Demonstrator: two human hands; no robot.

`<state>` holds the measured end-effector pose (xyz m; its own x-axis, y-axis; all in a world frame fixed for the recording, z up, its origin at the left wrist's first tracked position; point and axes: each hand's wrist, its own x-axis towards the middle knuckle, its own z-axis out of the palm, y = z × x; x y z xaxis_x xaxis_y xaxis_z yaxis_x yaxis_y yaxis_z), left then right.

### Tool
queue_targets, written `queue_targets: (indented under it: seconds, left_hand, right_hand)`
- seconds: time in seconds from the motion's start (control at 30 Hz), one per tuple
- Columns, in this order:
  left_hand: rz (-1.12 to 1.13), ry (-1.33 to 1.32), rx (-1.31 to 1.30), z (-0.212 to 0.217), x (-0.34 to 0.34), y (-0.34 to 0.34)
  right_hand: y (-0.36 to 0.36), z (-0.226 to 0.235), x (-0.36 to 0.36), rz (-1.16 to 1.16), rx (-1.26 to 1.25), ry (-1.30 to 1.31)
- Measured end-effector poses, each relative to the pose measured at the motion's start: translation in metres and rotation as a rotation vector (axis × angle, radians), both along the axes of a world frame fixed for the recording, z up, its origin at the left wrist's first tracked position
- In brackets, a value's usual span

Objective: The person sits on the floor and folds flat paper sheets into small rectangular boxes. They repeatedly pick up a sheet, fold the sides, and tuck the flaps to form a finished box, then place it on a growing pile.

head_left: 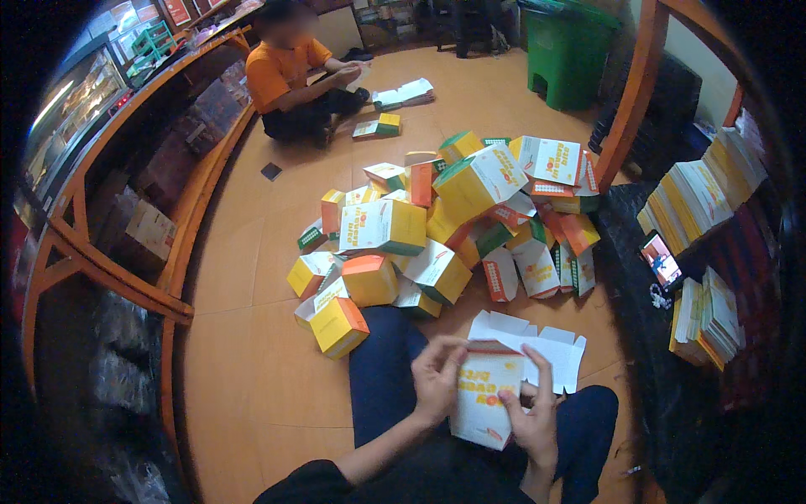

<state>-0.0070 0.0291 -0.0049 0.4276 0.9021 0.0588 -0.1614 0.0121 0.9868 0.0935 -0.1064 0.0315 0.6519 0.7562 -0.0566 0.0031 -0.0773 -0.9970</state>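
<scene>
A white paper box (485,412) with yellow print and an orange edge is held above my lap, its top end toward the pile. My left hand (438,382) grips its upper left edge, thumb and fingers closed on it. My right hand (534,416) holds its right side, with the thumb on the printed face and a finger raised at the upper right corner. Just beyond the box, a flat unfolded carton (558,357) lies white side up on the floor. A large heap of folded boxes (382,225) in white, yellow, orange and green stands in front of my legs.
Stacks of flat cartons (693,202) and a lit phone (662,259) rest on the dark bench at right. A person (290,80) in orange sits on the floor at far left, near flat sheets (405,92). A green bin (567,55) stands behind. Wooden shelving (180,244) runs along the left.
</scene>
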Motion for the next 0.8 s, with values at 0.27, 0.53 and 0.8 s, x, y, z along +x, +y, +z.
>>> queue_targets:
  seconds: [0.27, 0.53, 0.8]
  left_hand:
    - [-0.280, 0.027, -0.187, 0.002, -0.001, 0.007]
    - [-0.804, 0.097, -0.101, -0.003, -0.017, 0.010]
    - [-0.553, -0.074, -0.159, 0.005, -0.026, 0.045]
  right_hand:
    - [0.007, -0.015, 0.012, -0.333, 0.032, -0.194]
    - [0.002, -0.014, 0.032, -0.345, 0.188, -0.109]
    - [0.023, -0.008, 0.027, 0.082, 0.140, -0.306]
